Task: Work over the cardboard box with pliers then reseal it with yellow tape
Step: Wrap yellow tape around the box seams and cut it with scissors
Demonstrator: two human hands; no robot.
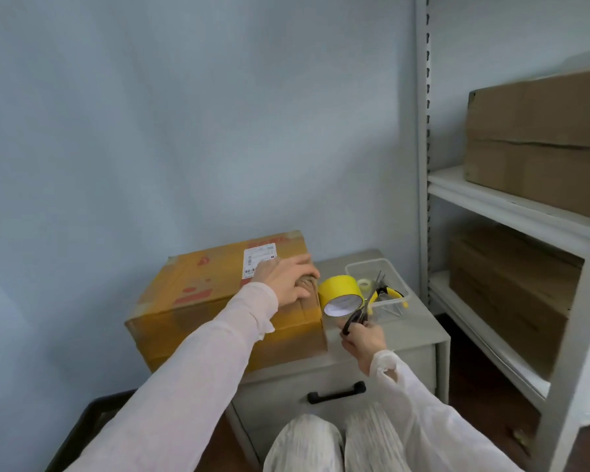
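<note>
A yellowish cardboard box [218,301] with red print and a white label lies on a grey nightstand [406,332]. My left hand [286,277] rests flat on the box's top near its right edge, fingers reaching over brown tape there. My right hand [363,342] grips black-handled scissors [355,320], blades pointing up and away. A roll of yellow tape [339,289] lies on its side between the box and a clear plastic container [355,265]. Yellow-handled pliers [390,292] sit in that container.
A small clear tape roll [365,284] is also in the container. The nightstand has a drawer with a black handle [336,393]. A grey metal shelf [511,206] on the right carries brown boxes [539,141]. A black crate [92,420] stands at the lower left.
</note>
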